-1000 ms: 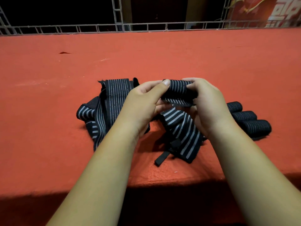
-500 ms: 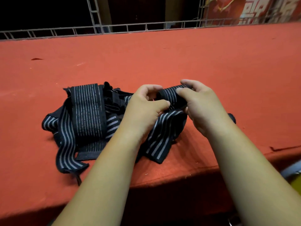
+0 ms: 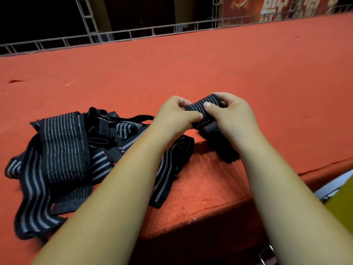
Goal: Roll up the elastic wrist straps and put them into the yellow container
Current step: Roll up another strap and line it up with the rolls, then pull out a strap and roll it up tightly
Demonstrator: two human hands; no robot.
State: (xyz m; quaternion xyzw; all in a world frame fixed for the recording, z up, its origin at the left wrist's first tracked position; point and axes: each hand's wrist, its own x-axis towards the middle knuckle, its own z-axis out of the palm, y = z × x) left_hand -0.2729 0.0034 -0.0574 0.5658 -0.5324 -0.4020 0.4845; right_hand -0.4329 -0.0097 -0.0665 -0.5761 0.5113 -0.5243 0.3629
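A black elastic wrist strap with grey stripes is rolled into a short cylinder, held just above the red table. My left hand grips its left end and my right hand grips its right end, thumb on top. Its loose tail hangs down under my right hand onto the table. A heap of unrolled striped straps lies on the table to the left, partly under my left forearm. A yellow container shows at the lower right edge, below the table.
The red felt table stretches far back and to the right. A metal truss rail runs along its far edge. The table's front edge runs diagonally under my forearms.
The view has swung right and down, bringing more of the yellow container into sight. My hands have turned the roll further; less loose tail hangs from it. The finished rolls at right are now hidden.
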